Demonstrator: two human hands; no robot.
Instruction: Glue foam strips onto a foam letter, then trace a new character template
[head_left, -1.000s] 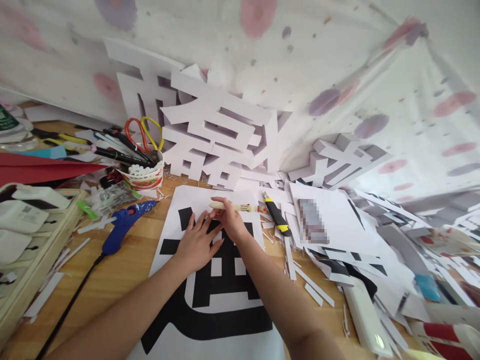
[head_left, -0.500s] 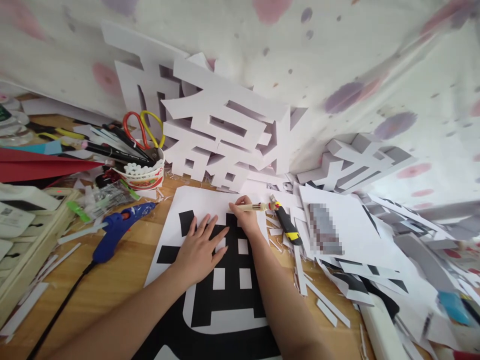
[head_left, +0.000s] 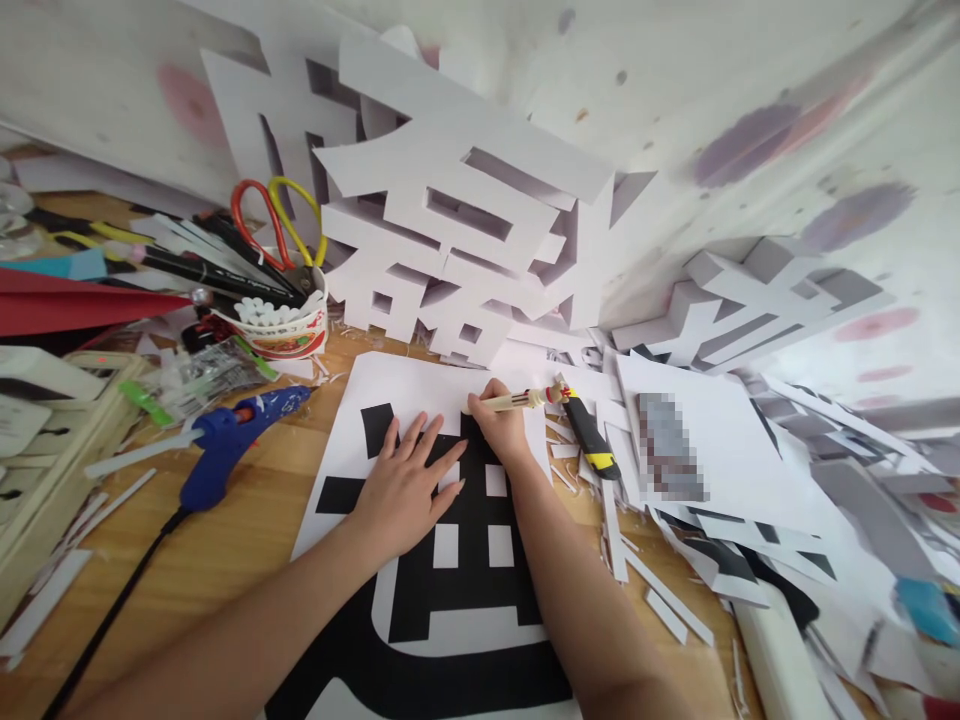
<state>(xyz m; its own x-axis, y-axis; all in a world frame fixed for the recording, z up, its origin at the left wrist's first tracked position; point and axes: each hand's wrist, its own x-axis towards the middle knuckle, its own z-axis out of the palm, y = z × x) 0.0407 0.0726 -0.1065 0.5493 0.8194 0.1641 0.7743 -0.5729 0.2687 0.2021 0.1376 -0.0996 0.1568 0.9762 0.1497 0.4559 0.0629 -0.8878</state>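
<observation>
A white sheet point(head_left: 420, 376) with a large black block character point(head_left: 405, 602) lies on the wooden table. My left hand point(head_left: 409, 490) is spread flat over the character's upper left part, fingers apart, holding nothing. Beside it, my right hand point(head_left: 501, 425) is closed around a cream-coloured pen point(head_left: 529, 398) with a red-and-yellow decorated end. The pen slants, its decorated end pointing right; its tip is hidden by my fingers, near the top of the character's upright bar. Just right of the pen's end lies a black-and-yellow utility knife point(head_left: 592, 437).
To the left lie a blue glue gun point(head_left: 217, 455) and a tub point(head_left: 296, 335) with red-and-yellow-handled scissors point(head_left: 279, 225). Large white paper characters point(head_left: 457, 215) stand behind. Paper strips point(head_left: 615, 530), a pixelated rectangle point(head_left: 670, 447) and stacked sheets point(head_left: 727, 420) are on the right.
The camera view has shifted and come slightly closer. My right hand and the pen have moved a little along the top of the black character. My left hand stays flat on the sheet.
</observation>
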